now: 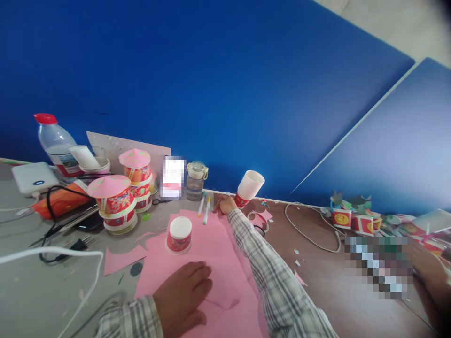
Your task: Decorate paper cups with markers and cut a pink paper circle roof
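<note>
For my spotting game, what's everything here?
Panels: two, blue, behind
Paper: several pieces, pink, centre
Upturned cup: one, red and white, on paper
Cup towers: two, red, white, pink, left
Markers: two, white, centre
Cup stack: one, white and red, centre
Jar: one, clear, by panels
Bottle: one, red, clear, left
Blurred screen: one, white, beside jar
Device: one, white, left
Packet: one, orange, left
Cables: several, white and black, both sides
Decorated cups: several, red, right
Other person's hand: one, right edge
Left hand: one, plaid sleeve, over paper
Right hand: one, plaid sleeve, by markers
</note>
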The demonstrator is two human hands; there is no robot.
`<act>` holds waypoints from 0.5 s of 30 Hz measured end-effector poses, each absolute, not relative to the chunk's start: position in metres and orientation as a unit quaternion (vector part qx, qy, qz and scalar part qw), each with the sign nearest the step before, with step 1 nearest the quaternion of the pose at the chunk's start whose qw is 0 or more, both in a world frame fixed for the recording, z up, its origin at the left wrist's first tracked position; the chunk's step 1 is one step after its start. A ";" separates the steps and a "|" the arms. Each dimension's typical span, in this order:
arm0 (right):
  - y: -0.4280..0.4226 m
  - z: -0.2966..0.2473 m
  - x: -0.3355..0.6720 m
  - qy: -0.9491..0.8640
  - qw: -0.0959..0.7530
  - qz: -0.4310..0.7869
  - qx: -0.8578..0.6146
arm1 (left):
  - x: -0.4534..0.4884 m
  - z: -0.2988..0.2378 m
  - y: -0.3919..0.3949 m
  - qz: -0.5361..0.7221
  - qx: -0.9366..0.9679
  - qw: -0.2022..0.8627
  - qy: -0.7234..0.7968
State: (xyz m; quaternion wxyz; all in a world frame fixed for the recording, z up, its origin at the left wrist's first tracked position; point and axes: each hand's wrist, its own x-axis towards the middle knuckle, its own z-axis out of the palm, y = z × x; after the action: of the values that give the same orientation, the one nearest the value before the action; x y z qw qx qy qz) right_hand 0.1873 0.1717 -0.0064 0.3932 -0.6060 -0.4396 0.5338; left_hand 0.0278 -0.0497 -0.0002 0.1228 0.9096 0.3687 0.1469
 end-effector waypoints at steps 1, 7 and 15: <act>0.169 -0.005 0.190 -0.448 0.373 0.528 -0.618 | 0.028 0.000 -0.050 0.148 0.908 0.122 0.371; 0.127 0.004 0.209 -0.527 0.299 0.477 -0.637 | 0.023 -0.001 -0.046 0.135 0.915 0.133 0.357; 0.067 0.010 0.235 -0.650 0.244 0.329 -0.641 | 0.014 -0.010 -0.032 0.120 0.944 0.133 0.276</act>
State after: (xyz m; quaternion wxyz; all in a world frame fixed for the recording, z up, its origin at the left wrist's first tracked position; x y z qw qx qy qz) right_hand 0.2349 0.0669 0.0099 0.2436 -0.6407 -0.6497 0.3287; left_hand 0.0137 -0.0324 -0.0100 0.1334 0.9443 0.2759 0.1197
